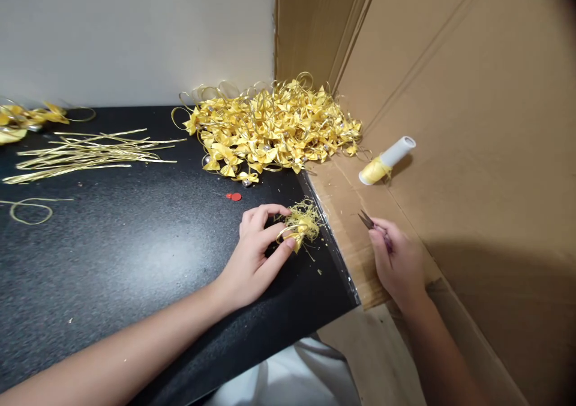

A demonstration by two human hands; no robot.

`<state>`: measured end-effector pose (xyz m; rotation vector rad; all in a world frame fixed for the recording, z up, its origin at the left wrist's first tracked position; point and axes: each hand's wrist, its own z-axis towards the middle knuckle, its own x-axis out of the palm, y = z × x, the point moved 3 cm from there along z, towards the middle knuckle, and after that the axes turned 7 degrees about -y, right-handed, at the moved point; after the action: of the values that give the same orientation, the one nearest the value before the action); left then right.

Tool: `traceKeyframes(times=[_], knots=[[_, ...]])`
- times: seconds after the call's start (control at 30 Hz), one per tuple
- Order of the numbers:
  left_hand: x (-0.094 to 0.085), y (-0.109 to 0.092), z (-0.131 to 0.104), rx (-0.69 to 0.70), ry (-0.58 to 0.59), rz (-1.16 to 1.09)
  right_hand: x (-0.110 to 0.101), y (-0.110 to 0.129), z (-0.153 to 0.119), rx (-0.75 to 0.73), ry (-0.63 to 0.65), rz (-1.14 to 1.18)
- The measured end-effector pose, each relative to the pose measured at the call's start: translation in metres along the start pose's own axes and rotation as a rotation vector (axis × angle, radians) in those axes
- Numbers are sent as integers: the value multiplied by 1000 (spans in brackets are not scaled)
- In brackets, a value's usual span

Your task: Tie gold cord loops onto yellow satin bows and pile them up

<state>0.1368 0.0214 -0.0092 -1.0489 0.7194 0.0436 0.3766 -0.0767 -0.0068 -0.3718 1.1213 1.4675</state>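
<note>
Clearly, a bow heap [274, 124] lies beyond your left hand [256, 244].
Your right hand [400, 265] wraps scissors [368, 220]; your left, half-curled beside thread scraps [310, 210], pinches one bow [297, 238], whose loop [285, 228] the tangle could hide, causing a miscut.

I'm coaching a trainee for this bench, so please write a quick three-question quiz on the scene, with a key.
1. Which hand holds the small, pointed metal snips with purple handles?
2. True or false: a flat, round red disc lies on the black speckled tabletop.
3. What do the fingers of the left hand touch?
A) a white plastic tube
B) a shiny yellow ribbon bow
C) thin, straight gold cords

Key:
1. The right hand
2. True
3. B
</note>
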Motion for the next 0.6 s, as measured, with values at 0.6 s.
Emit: traceKeyframes(times=[0.6], knots=[[-3, -2, -2, 119, -74, -4, 18, 86, -10, -336, -14, 385]])
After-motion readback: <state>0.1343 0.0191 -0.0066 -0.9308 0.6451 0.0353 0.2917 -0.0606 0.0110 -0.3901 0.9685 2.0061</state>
